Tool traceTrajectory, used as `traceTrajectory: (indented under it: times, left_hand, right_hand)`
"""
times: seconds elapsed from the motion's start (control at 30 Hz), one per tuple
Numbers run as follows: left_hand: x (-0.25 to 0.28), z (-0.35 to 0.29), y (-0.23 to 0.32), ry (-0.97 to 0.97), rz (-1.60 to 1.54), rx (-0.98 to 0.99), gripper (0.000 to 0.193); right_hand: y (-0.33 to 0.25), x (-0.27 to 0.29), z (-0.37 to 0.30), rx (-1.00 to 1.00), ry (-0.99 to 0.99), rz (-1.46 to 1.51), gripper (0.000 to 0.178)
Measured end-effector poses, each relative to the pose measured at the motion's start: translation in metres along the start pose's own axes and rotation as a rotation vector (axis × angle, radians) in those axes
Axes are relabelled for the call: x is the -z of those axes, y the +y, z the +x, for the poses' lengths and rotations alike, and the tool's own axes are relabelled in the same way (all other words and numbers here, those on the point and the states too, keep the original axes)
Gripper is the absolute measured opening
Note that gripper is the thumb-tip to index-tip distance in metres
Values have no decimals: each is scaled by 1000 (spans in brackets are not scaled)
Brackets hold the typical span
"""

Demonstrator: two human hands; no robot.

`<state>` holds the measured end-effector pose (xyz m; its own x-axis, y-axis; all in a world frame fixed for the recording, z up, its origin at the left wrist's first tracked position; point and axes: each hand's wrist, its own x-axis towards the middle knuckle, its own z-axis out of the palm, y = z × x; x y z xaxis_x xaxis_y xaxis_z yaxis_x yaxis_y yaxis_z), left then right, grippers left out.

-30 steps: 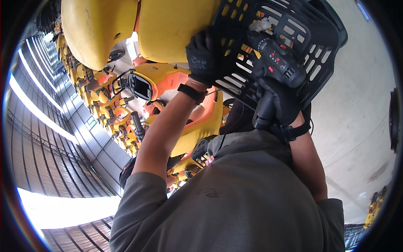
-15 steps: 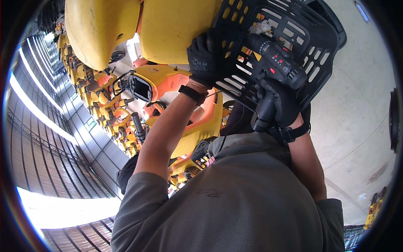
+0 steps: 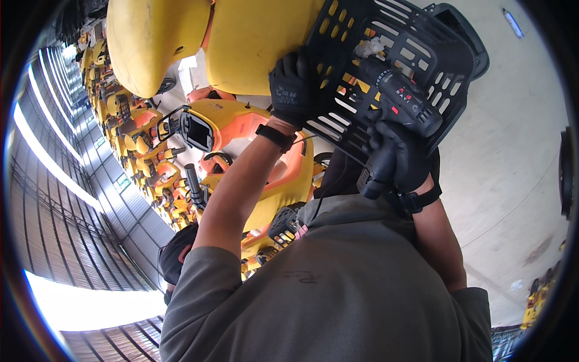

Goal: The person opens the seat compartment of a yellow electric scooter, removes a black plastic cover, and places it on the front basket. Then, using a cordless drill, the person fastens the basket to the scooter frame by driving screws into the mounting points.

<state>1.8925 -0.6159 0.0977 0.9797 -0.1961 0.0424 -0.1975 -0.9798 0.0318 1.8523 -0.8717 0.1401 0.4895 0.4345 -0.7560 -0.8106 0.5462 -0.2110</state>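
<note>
A person's black-gloved right hand (image 3: 408, 155) gripped a drill (image 3: 405, 99) by its handle (image 3: 378, 172) over the lower right edge of a black basket (image 3: 447, 60), chuck (image 3: 373, 69) near a crumpled, pale scrap (image 3: 369, 47). The left hand (image 3: 292, 90) lay against the basket's left edge; whether it was clasped there could not be told. Yellow scooters (image 3: 226, 116) stood at left.

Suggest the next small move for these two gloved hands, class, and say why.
The right hand might best ease the drill slightly deeper into the black basket, nose first: it holds the drill, whose nose points inward, and the left hand is at the basket's side, placed to steady it. What the nose would meet is unclear.
</note>
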Motion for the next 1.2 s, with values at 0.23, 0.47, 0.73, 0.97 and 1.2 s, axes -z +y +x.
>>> traceTrajectory:
  times: [0.23, 0.47, 0.73, 0.97, 1.2]
  left_hand:
    - [26, 11, 29, 204, -99, 62, 67]
    - [32, 33, 45, -57, -573, 127, 34]
    - [23, 18, 57, -28, -636, 305, 16]
    - [42, -26, 35, 190, -259, 419, 49]
    - [19, -27, 19, -81, -529, 599, 40]
  right_hand:
    - [-24, -1, -22, 50, -126, -8, 29]
    - [-43, 11, -50, 147, -142, -33, 27]
    - [-92, 34, -84, 325, -126, 4, 31]
    - [-97, 27, -79, 216, -192, 73, 32]
    - [-44, -6, -21, 28, -262, 52, 15]
